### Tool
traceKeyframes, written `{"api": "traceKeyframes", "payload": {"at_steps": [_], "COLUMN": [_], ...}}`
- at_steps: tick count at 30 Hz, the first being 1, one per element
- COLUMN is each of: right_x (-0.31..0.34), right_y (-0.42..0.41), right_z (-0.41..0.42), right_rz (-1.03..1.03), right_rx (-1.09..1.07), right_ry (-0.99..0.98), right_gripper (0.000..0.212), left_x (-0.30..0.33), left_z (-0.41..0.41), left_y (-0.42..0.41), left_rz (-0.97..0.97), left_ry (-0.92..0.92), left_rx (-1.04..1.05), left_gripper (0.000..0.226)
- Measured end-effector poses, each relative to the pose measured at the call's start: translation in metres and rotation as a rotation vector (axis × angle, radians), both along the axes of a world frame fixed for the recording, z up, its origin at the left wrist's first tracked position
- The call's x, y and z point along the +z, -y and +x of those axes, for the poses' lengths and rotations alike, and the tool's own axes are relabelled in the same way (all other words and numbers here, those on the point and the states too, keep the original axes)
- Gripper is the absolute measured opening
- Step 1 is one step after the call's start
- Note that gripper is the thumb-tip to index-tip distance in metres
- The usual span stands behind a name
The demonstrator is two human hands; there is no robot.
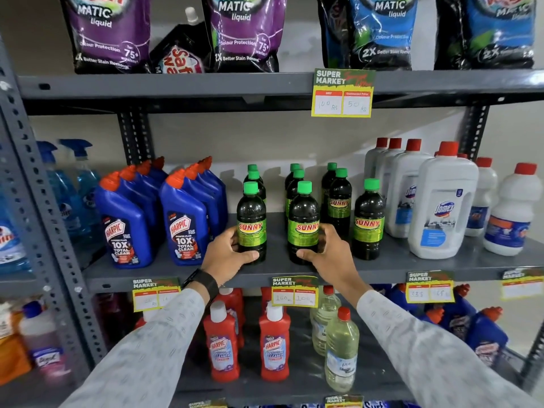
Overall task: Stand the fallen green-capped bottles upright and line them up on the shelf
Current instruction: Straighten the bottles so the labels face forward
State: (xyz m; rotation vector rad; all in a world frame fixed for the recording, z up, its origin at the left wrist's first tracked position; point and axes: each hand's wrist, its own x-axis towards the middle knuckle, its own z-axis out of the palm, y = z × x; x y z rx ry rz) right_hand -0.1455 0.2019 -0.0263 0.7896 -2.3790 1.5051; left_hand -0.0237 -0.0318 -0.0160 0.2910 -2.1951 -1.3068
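All green-capped bottles stand upright on the middle shelf (pixel 382 267). The left hand (pixel 228 253) holds the front-left bottle (pixel 251 222), the right hand (pixel 328 250) holds the next bottle (pixel 303 225); both are at the front edge, their long axis vertical.

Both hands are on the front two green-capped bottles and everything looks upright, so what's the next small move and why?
Probably let go of both. The left hand and right hand each grip an upright front bottle, the left front bottle and the middle front bottle, and both already head their rows on the shelf; no bottle lies fallen.
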Motion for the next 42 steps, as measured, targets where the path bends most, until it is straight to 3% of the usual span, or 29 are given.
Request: {"api": "traceKeyframes", "payload": {"at_steps": [6,9,11,13,15,18,23,26,34,42], "right_x": [0.000,0.005,0.008,0.008,0.005,0.000,0.001,0.006,0.008,0.010], "right_y": [-0.003,-0.015,-0.031,-0.050,-0.070,-0.094,-0.114,-0.114,-0.106,-0.109], "right_z": [0.006,0.011,0.014,0.014,0.008,-0.007,-0.034,-0.046,-0.054,-0.048], "right_rz": [0.007,-0.039,-0.160,-0.300,-0.388,-0.403,-0.171,-0.068,-0.055,-0.026], "right_rx": [0.029,0.027,-0.041,-0.147,-0.255,-0.343,-0.236,-0.183,-0.251,-0.087], "right_ry": [-0.012,-0.045,-0.132,-0.287,-0.380,-0.325,-0.028,0.073,0.071,0.094], "right_gripper": [0.086,0.088,0.072,0.049,0.040,0.051,0.086,0.096,0.078,0.073], "left_x": [0.004,0.000,-0.007,-0.016,-0.024,-0.031,-0.031,-0.030,-0.027,-0.025], "left_z": [0.012,0.025,0.029,0.029,0.027,0.026,0.026,0.027,0.029,0.031], "left_y": [-0.009,-0.014,-0.018,-0.021,-0.023,-0.024,-0.029,-0.029,-0.033,-0.037], "left_rz": [-0.098,-0.520,-0.746,-0.828,-0.846,-0.918,-0.960,-0.956,-0.931,-0.935], "left_ry": [0.030,0.123,0.168,0.260,0.336,0.389,0.424,0.434,0.480,0.495], "left_rx": [0.030,0.212,0.285,0.313,0.346,0.378,0.400,0.395,0.389,0.393], "left_gripper": [0.079,0.066,0.063,0.071,0.081,0.091,0.100,0.097,0.094,0.081]}}
